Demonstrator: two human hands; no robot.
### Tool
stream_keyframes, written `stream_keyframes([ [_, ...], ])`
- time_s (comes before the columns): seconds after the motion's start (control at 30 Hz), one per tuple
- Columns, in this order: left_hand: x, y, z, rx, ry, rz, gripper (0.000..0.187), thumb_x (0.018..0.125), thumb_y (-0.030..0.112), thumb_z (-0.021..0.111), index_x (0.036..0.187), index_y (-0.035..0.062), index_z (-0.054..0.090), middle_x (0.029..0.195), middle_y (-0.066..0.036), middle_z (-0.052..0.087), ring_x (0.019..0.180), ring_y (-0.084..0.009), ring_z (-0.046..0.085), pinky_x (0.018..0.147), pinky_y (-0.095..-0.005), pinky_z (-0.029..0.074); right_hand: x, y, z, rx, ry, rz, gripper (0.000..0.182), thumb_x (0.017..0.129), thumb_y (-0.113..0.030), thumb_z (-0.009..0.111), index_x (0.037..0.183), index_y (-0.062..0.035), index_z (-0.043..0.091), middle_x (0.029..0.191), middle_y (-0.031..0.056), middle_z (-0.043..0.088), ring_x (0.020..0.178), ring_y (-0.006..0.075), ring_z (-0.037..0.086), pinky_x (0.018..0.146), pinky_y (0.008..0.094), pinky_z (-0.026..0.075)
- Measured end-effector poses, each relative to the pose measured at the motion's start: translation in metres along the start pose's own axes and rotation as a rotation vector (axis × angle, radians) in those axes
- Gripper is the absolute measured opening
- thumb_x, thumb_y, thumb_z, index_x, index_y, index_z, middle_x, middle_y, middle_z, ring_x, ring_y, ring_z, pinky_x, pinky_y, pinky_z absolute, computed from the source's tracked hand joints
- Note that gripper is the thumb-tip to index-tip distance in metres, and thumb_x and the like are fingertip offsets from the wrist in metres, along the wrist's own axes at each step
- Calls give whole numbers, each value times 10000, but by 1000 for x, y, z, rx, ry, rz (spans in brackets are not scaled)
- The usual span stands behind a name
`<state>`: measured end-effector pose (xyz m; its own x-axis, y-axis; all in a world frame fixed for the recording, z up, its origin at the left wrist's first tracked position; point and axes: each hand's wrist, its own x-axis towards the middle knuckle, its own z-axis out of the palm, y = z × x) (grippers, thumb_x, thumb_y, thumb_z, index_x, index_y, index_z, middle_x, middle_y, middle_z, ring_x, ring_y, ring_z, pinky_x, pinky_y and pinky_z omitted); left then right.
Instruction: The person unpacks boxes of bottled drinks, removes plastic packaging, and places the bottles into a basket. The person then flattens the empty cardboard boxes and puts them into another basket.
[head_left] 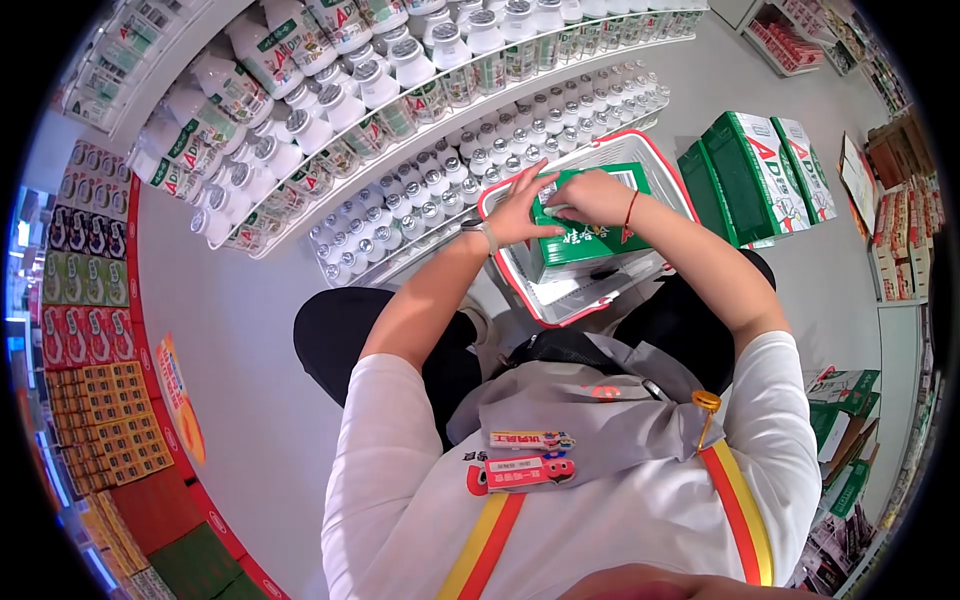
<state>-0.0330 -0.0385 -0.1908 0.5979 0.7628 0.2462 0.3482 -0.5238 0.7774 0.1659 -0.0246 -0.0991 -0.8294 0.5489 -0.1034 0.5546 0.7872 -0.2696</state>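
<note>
A green carton (pixel 590 245) with white lettering sits inside a white basket with a red rim (pixel 683 185), in front of my bent knees. My left hand (pixel 515 208) rests at the carton's left edge, fingers spread. On the carton's top, my right hand (pixel 592 199) has its fingers bent together near the upper left part; what they hold, if anything, is too small to tell.
Shelves (pixel 440 88) of white bottles curve along the upper left. Green cartons (pixel 745 178) stand on the floor right of the basket. Stacked packs (pixel 100 400) line the far left, and opened cardboard boxes (pixel 845 420) lie at the right.
</note>
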Motion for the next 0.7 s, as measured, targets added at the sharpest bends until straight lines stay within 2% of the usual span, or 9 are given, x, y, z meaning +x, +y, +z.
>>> stream_keyframes([
  [0.07, 0, 1, 0, -18, 10, -5, 948, 668, 394, 806, 1427, 118, 310, 1522, -152, 139, 1403, -360, 158, 1120, -461, 212, 8, -7, -6, -49, 5, -16, 197, 756, -230, 692, 921, -123, 697, 813, 97, 665, 773, 291, 657, 693, 411, 522],
  [0.13, -1, 0, 2, -34, 21, -3, 948, 670, 396, 806, 1425, 105, 311, 1522, -152, 137, 1403, -359, 161, 1121, -455, 215, 16, -12, -13, -189, -115, -55, 224, 744, -225, 691, 947, -131, 693, 811, 95, 668, 766, 294, 657, 685, 407, 522],
  [0.27, 1, -1, 0, -48, 0, -58, 940, 668, 390, 810, 1418, 88, 330, 1527, -144, 127, 1405, -350, 158, 1122, -449, 218, 28, -10, -17, -157, -186, -104, 230, 736, -201, 665, 954, -134, 689, 829, 89, 682, 773, 284, 665, 679, 401, 520],
  [0.33, 2, -2, 0, -70, -13, -67, 979, 626, 502, 801, 1421, 154, 350, 1536, -120, 115, 1406, -358, 147, 1122, -474, 204, 30, -12, -16, -177, -187, -103, 202, 731, -195, 680, 927, -148, 693, 840, 75, 674, 768, 279, 660, 681, 400, 522],
  [0.6, 3, -10, 5, 35, -7, -31, 959, 638, 463, 808, 1420, 163, 342, 1534, -126, 121, 1403, -356, 156, 1121, -473, 204, 34, -18, -9, -259, -176, -63, 181, 736, -189, 679, 915, -178, 700, 864, 53, 672, 773, 261, 660, 681, 391, 527],
  [0.7, 3, -10, 6, -38, 12, -43, 962, 634, 461, 812, 1417, 153, 345, 1532, -129, 127, 1399, -357, 166, 1118, -464, 216, 34, -18, -10, -262, -152, -118, 112, 736, -172, 639, 835, -148, 686, 811, 94, 683, 750, 276, 673, 643, 388, 528],
])
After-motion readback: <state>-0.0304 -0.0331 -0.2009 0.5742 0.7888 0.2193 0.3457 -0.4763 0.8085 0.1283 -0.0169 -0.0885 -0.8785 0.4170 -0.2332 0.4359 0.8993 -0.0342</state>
